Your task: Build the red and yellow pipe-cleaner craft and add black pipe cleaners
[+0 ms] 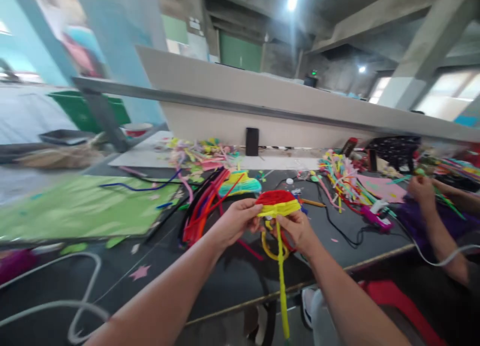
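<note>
Between my two hands is a flat piece made of fuzzy pipe cleaners (pixel 277 198), red above with a yellow band along its lower edge. My left hand (pixel 238 218) pinches its left end. At the lower right edge, my right hand (pixel 298 228) grips it with thumb and fingers. A long yellow pipe cleaner (pixel 282 281) hangs from the piece past the table edge. Behind it lies a turquoise and yellow pipe-cleaner piece (pixel 240 184). A bundle of red, orange and dark pipe cleaners (pixel 202 208) rests left of my left hand.
A green sheet (pixel 112 206) covers the table's left side, near a white cable (pixel 90 281). Pipe-cleaner scraps (pixel 200 153) and a black phone (pixel 252 141) are at the back. On the right are a magenta glue gun (pixel 377 218) and another person's hand (pixel 422 191).
</note>
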Demonstrator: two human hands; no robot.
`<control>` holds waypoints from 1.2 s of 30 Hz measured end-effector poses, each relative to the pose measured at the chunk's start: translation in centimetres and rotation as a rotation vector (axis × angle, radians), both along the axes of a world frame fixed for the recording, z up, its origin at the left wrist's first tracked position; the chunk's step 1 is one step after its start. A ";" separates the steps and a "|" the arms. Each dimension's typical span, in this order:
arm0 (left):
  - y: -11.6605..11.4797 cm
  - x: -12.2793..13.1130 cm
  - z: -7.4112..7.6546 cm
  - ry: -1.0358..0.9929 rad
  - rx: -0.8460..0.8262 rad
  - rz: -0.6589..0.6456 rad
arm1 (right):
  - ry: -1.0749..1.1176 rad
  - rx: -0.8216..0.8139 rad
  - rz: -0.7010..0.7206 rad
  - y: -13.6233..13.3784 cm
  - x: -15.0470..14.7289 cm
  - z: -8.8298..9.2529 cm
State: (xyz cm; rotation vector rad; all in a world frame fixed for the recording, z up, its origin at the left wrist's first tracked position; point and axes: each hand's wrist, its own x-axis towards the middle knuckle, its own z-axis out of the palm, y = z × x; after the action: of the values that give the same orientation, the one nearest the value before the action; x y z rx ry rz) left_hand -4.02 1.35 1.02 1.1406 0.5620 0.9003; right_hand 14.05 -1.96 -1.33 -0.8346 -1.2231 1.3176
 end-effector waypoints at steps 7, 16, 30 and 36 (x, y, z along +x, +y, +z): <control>0.4 0.2 -0.7 -0.052 0.009 0.084 | 0.073 -0.140 0.194 0.6 1.6 0.6; 0.1 0.5 -0.9 -0.092 -0.074 -0.005 | 0.256 -0.251 0.092 0.4 -0.6 0.4; 0.2 0.7 -1.4 -0.103 -0.110 0.053 | 0.050 -0.237 0.215 0.6 0.3 0.3; 0.2 0.5 -1.2 -0.061 -0.159 0.031 | 0.056 -0.276 0.181 1.2 3.1 1.7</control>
State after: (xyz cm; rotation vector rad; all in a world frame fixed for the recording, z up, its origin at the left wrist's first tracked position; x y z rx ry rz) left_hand -3.49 1.52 -0.13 0.9606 0.5922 0.8975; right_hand 17.15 -0.76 0.42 -0.8890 -1.1069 1.6728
